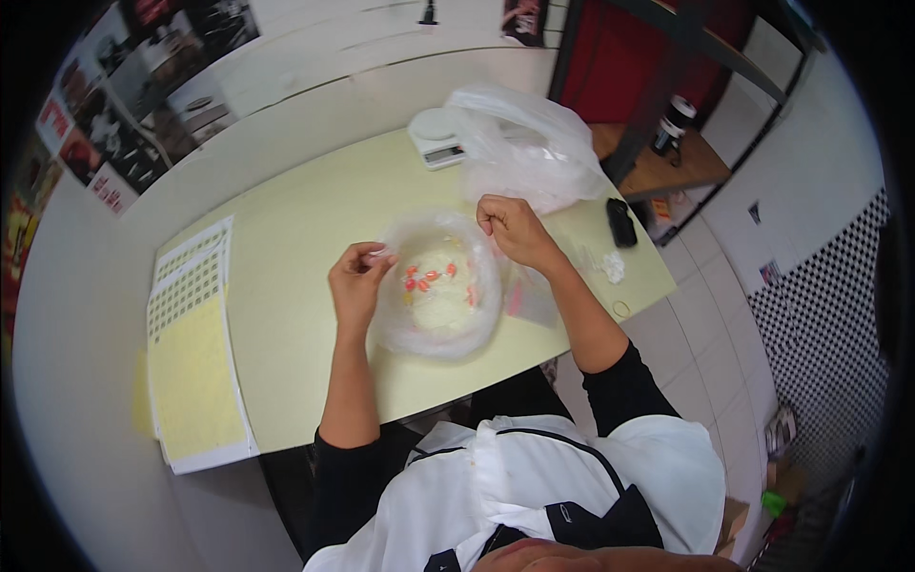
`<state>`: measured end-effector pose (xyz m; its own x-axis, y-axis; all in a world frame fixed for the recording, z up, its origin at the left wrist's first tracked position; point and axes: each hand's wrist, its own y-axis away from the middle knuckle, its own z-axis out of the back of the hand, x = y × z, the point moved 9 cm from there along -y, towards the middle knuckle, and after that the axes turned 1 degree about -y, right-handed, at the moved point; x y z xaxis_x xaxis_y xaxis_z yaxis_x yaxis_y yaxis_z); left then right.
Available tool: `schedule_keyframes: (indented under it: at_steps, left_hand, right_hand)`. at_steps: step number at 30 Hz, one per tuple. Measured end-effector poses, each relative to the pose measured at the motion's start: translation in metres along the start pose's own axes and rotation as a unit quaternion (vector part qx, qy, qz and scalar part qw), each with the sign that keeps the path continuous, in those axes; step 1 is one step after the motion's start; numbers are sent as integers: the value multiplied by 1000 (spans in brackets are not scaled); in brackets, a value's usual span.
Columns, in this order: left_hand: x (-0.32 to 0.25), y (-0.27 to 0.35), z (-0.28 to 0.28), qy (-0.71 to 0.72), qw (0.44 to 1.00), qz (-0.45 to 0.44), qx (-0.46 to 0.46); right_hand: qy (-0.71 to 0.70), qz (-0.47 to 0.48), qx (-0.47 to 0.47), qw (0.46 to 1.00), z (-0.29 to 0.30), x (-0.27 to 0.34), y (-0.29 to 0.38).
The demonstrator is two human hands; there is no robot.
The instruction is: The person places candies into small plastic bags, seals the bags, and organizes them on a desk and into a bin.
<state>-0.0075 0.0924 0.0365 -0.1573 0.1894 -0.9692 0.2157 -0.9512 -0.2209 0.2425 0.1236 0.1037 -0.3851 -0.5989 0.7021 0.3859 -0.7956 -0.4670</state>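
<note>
On the pale yellow table (293, 343) lies a clear plastic bag (457, 342) with its mouth spread wide in a ring. Several small orange-red pieces (431, 275) and a few yellow ones are inside it. My left hand (357, 282) pinches the bag's film at its left rim. At the upper right of the bag, my right hand (511, 229) has its fingers curled; whether they hold film or a small item cannot be told. Small flat clear bags with a pink strip (532, 300) lie below my right forearm.
A white digital scale (434, 139) and a large translucent plastic bag (529, 143) stand at the back. To the right are a black object (620, 223), a small white heap (612, 267) and a rubber band (621, 309). Sticker sheets (187, 286) cover the left edge.
</note>
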Motion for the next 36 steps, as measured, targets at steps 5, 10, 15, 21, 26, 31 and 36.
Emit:
schedule_keyframes:
  at_steps: [5,10,15,21,26,31,36]
  left_hand:
    - [-3,3,0,0,1000,22,5]
    - [-3,3,-3,-1,1000,21,8]
    - [3,2,-7,25,999,18,16]
    - [-1,4,-1,-21,999,32,3]
    - [-4,4,-3,-9,1000,22,5]
    - [1,2,-2,13,1000,-16,12]
    - [-2,4,-2,9,1000,11,19]
  right_hand:
    - [39,-109,-73,991,66,-40,58]
    - [15,-231,-193,953,132,-74,148]
    - [17,-238,-278,931,163,-73,206]
    - [-15,-325,-314,892,167,-89,226]
    - [244,-259,-247,901,162,-77,198]
    - [414,-226,-144,870,141,-81,186]
    - [403,-219,-143,877,137,-79,192]
